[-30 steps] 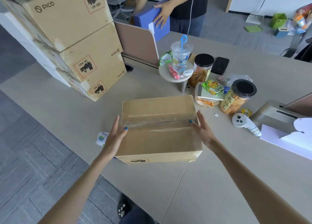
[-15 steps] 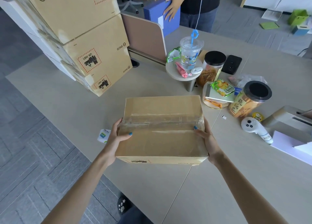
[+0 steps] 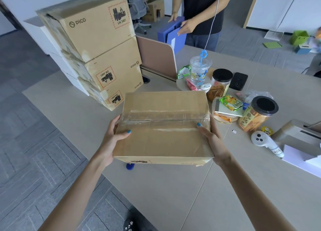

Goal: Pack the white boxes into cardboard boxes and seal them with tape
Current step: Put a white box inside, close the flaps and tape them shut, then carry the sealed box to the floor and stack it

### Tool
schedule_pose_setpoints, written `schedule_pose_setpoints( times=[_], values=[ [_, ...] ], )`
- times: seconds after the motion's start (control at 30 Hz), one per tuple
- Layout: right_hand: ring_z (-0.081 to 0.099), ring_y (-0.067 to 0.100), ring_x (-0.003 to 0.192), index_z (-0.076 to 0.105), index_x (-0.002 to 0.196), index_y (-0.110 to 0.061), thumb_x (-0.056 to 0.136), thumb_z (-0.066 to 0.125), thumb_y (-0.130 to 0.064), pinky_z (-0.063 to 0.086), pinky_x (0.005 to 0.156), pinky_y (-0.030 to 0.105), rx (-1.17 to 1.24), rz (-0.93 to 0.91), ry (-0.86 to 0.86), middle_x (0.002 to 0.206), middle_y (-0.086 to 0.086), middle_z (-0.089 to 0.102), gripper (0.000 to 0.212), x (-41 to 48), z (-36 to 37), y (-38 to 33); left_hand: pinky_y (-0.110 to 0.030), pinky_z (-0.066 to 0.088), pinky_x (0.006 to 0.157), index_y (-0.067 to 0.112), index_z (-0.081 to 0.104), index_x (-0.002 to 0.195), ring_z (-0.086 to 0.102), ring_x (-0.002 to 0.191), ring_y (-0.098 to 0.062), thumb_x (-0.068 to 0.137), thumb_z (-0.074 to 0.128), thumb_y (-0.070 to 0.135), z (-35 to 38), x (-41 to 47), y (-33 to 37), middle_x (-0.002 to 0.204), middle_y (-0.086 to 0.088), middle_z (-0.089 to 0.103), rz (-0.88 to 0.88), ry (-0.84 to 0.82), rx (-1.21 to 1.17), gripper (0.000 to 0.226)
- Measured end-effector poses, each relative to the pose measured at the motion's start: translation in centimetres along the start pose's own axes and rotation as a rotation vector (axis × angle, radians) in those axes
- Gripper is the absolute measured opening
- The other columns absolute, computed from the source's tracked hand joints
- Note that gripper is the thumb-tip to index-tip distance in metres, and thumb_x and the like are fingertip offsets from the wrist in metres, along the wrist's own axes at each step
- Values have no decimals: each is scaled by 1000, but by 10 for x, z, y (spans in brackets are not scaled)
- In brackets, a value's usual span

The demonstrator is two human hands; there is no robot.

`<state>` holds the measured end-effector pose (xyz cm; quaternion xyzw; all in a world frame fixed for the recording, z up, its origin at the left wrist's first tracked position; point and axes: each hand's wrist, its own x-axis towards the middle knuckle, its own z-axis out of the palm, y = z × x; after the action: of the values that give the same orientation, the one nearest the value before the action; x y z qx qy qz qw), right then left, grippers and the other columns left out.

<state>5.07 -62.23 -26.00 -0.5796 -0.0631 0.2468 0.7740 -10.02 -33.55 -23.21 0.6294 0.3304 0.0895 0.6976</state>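
A closed cardboard box [image 3: 163, 138], its top seam covered with clear tape, is lifted a little above the table [image 3: 170, 192]. My left hand [image 3: 112, 140] grips its left side, thumb on the top. My right hand [image 3: 212, 142] grips its right side, thumb on the top too. A stack of three sealed PICO cardboard boxes [image 3: 97, 49] stands at the table's far left corner. White boxes [image 3: 305, 159] lie at the right edge, partly cut off by the frame.
Snack jars [image 3: 257, 114], a plastic cup [image 3: 199, 70], a phone [image 3: 238, 81], snack packets and a white controller [image 3: 264, 142] crowd the table's right side. A person [image 3: 201, 16] across the table holds a blue folder [image 3: 172, 34]. A small blue object [image 3: 130, 166] lies under the box's near edge.
Both hands closed onto the box's sides and raised it off the table toward me. The view tilted up, showing more of the stack and the person opposite.
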Motion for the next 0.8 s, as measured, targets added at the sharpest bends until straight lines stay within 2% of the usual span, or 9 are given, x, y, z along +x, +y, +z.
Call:
schedule_pose_setpoints(
  times=[0.07, 0.17, 0.23, 0.33, 0.47, 0.6, 0.67, 0.8],
  values=[
    [63, 26, 111, 45, 139, -39, 94, 58, -9, 55, 88, 47, -6, -37, -33, 128, 2, 63, 56, 1, 16, -8, -44, 53, 84, 47, 45, 136, 61, 115, -19, 75, 79, 17, -14, -6, 11, 127, 12, 62, 27, 15, -13, 76],
    [63, 20, 107, 44, 141, -34, 95, 55, -6, 58, 79, 37, -23, -66, -56, 127, 2, 63, 55, 3, 45, -15, -44, 52, 83, 46, 43, 137, 60, 115, -19, 82, 74, 13, -39, -15, 23, 127, 11, 60, 69, 61, -20, 71],
    [64, 18, 108, 46, 139, -34, 95, 57, -7, 56, 78, 34, -41, -81, -91, 126, -1, 63, 53, 6, 68, -16, -46, 52, 91, 45, 44, 138, 60, 116, -18, 83, 73, 10, -61, -22, 30, 129, 11, 60, 102, 94, -38, 71],
    [62, 21, 113, 47, 137, -35, 94, 59, -10, 55, 85, 38, -64, -81, -155, 129, 0, 62, 51, 8, 108, -11, -48, 48, 99, 48, 47, 135, 59, 119, -17, 76, 78, 14, -100, -34, 38, 130, 13, 60, 136, 137, -53, 75],
    [60, 28, 116, 48, 135, -32, 94, 59, -9, 56, 85, 40, -79, -73, -238, 130, 4, 59, 48, 12, 175, 1, -45, 48, 95, 46, 45, 138, 58, 118, -17, 83, 72, 10, -163, -53, 42, 130, 13, 58, 156, 221, -89, 71],
    [59, 30, 119, 47, 136, -36, 94, 60, -9, 55, 91, 46, -77, -47, -330, 131, 4, 59, 52, 16, 252, 17, -35, 50, 83, 41, 44, 141, 61, 114, -15, 86, 69, 7, -235, -70, 46, 131, 11, 58, 177, 290, -142, 69],
    [59, 31, 119, 46, 138, -37, 94, 60, -7, 53, 94, 49, -64, -36, -362, 131, 3, 60, 55, 16, 298, 27, -36, 50, 83, 41, 45, 139, 62, 115, -18, 85, 69, 6, -279, -76, 48, 131, 9, 60, 192, 321, -157, 69],
    [59, 27, 119, 46, 140, -33, 92, 61, -3, 54, 94, 43, -86, -75, -425, 130, -2, 62, 59, 17, 394, 51, -37, 51, 84, 41, 48, 137, 63, 114, -21, 85, 68, 4, -368, -87, 51, 131, 7, 61, 223, 369, -174, 67]
  ],
)
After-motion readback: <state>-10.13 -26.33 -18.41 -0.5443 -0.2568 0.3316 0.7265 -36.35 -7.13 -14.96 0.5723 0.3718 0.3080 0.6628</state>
